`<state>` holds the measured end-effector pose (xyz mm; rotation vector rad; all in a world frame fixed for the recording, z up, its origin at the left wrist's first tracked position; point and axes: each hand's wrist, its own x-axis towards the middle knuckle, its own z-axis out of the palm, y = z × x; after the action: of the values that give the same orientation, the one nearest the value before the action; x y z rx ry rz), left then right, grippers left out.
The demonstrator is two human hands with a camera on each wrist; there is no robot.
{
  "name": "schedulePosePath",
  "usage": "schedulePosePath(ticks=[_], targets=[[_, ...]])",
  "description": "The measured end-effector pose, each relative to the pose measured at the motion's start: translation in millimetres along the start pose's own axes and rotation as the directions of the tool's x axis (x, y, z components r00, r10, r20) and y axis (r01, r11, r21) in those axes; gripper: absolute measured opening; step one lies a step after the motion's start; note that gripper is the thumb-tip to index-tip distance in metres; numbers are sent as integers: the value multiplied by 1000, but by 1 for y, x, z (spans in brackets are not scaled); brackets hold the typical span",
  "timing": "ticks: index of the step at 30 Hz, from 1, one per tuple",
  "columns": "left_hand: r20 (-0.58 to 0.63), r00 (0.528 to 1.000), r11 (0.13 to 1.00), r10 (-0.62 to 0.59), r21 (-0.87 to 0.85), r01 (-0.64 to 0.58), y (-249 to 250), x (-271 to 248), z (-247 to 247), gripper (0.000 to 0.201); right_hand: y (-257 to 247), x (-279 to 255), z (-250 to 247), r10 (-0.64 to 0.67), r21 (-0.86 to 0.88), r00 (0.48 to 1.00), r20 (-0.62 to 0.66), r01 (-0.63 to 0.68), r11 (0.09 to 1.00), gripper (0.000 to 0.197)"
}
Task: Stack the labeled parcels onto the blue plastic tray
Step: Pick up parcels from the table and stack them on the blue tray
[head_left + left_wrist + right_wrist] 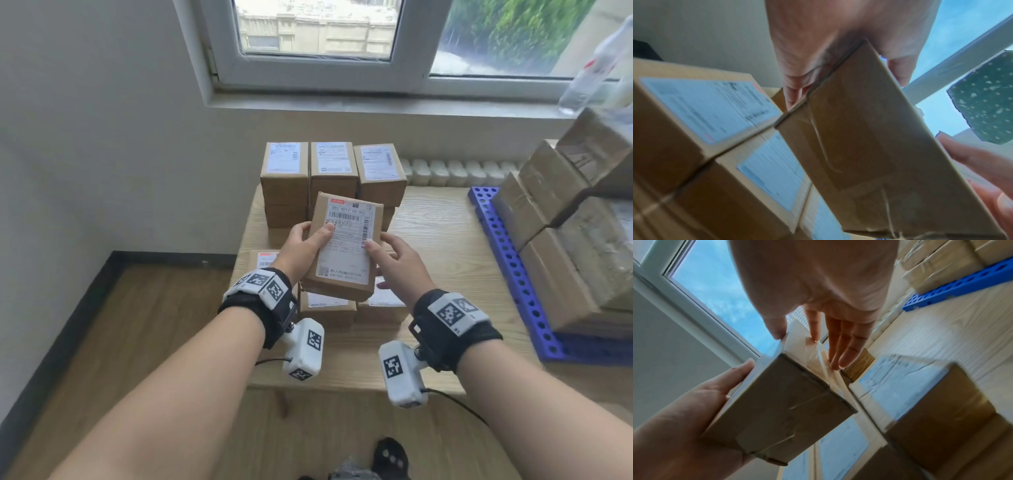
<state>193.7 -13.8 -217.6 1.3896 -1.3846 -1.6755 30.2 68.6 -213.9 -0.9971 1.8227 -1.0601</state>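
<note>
A brown cardboard parcel [344,246] with a white shipping label is held tilted above the table, label facing me. My left hand [303,245] grips its left side, thumb on the label and fingers underneath. My right hand [388,257] pinches its right edge: the thumb lies on the label, and the nearly straight fingers lie along the taped side. From below, the parcel [781,402] shows between both hands. The blue plastic tray [503,260], perforated with holes, lies at the table's right and carries stacked parcels [565,222].
More labeled parcels stand stacked at the back of the wooden table [442,240] and others [325,303] lie directly under the held one. A clear bottle [589,68] stands on the window sill. The wall is at the left, and bare floor lies below the table's front edge.
</note>
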Motion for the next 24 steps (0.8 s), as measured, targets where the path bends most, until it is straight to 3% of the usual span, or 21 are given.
schedulePosePath(ticks=[9, 12, 14, 18, 24], targets=[[120, 987, 989, 110, -108, -97, 20, 11, 113, 79, 26, -17, -106, 27, 249, 991, -134, 8, 969, 54], [177, 974, 986, 143, -109, -125, 33, 10, 161, 82, 36, -22, -148, 36, 281, 988, -151, 8, 960, 61], [209, 964, 984, 162, -107, -142, 42, 6, 200, 77, 43, -26, -185, 48, 322, 983, -175, 11, 947, 61], [236, 957, 983, 169, -107, -147, 58, -1, 267, 70, 49, -36, -251, 36, 333, 964, -262, 55, 941, 43], [271, 935, 973, 229, -98, -210, 96, -24, 375, 48, 65, -45, -363, -41, 280, 931, -363, 151, 948, 48]])
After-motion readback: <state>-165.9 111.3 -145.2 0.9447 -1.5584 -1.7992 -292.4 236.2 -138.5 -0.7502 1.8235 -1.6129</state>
